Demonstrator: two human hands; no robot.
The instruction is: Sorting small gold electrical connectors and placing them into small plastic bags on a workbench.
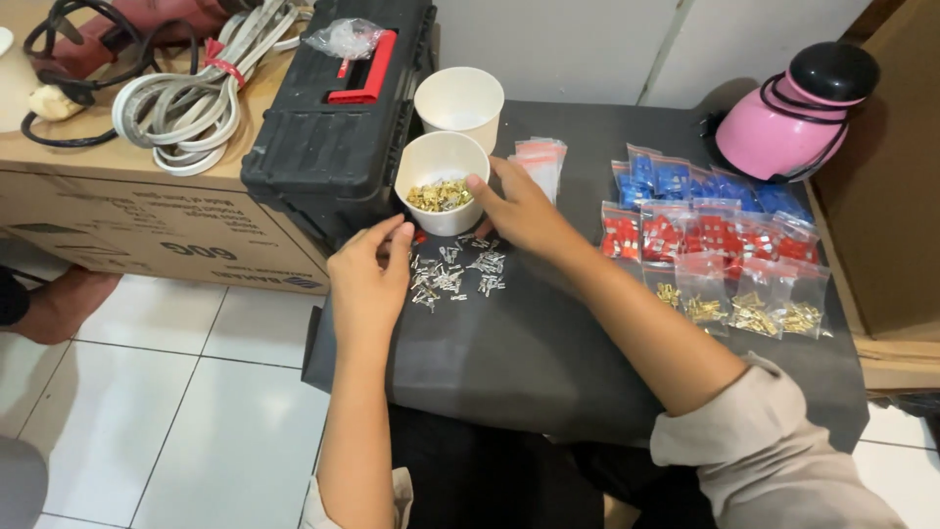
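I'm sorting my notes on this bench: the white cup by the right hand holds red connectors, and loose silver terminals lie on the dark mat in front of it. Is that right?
Not quite. The head view shows the white cup beside the right hand holding gold-coloured metal terminals, not red connectors. The loose silver terminals do lie on the dark mat in front of it.

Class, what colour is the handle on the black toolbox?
Red; the toolbox handle shows clearly in the head view.
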